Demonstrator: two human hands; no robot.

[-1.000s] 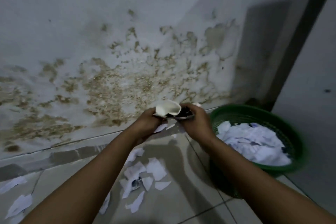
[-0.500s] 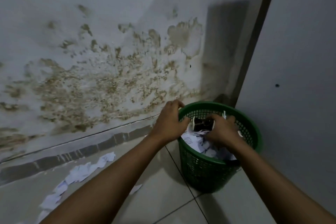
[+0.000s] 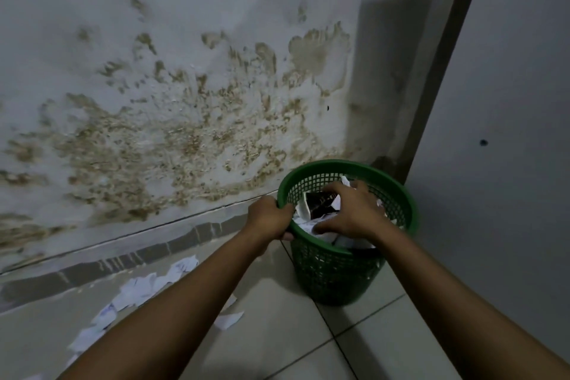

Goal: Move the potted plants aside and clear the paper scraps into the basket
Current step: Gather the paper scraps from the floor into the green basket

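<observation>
Crouching over the pale tiled floor (image 3: 268, 345), we take the round green plastic mesh basket (image 3: 336, 281) as our landmark; it stands upright on the tiles in the corner. Behind it and to its left rises the grey wall blotched with brown damp stains (image 3: 172, 133), and to its right stands a plain grey panel (image 3: 509, 163). Inside the basket lies a heap of white paper scraps (image 3: 303, 214) with a dark printed piece among them. More torn white scraps (image 3: 145, 287) lie scattered on the floor to the basket's left, along the foot of the stained wall, and one small piece (image 3: 229, 319) sits near the basket's base, well apart from the rest. Our left hand (image 3: 269, 219) is clenched over the basket's near left rim, fingers curled around its edge. Our right hand (image 3: 351, 214) reaches into the basket's mouth, fingers spread and pressing on the paper heap; we cannot tell whether it grips any piece.
</observation>
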